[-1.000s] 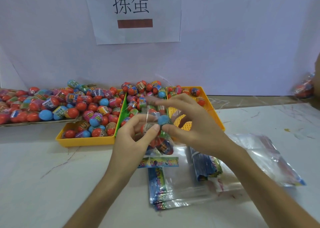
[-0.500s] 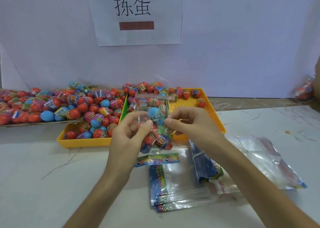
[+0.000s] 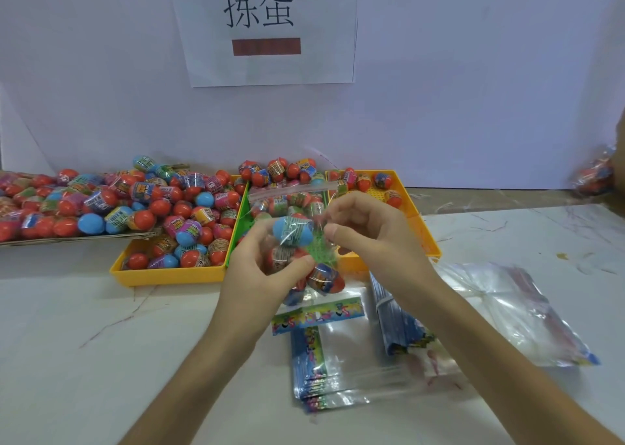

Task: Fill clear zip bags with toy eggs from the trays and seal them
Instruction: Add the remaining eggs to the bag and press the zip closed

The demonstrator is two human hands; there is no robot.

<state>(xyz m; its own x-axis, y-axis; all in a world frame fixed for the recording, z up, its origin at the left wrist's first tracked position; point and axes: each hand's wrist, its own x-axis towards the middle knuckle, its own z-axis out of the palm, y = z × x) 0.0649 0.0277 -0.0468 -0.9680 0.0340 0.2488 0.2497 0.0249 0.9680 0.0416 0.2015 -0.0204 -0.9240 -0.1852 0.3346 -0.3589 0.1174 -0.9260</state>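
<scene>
The left hand (image 3: 263, 275) and right hand (image 3: 368, 238) each pinch a side of one clear zip bag (image 3: 291, 204), held above the bench (image 3: 101, 343) before the trays (image 3: 169, 277) and already holding several toy eggs (image 3: 292, 231); sealing looks due next. It stands upright, long axis vertical, zip mouth up. Heaped trays and a stack of empty bags (image 3: 338, 353) suggest most work remains.

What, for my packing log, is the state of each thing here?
Zip bag: held upright, eggs inside, seal unclear.
Left hand: pinches the bag.
Right hand: pinches the bag.
Left yellow tray: heaped with eggs.
Right yellow tray: holds few eggs.
Spare bags: flat, empty, stacked.
</scene>
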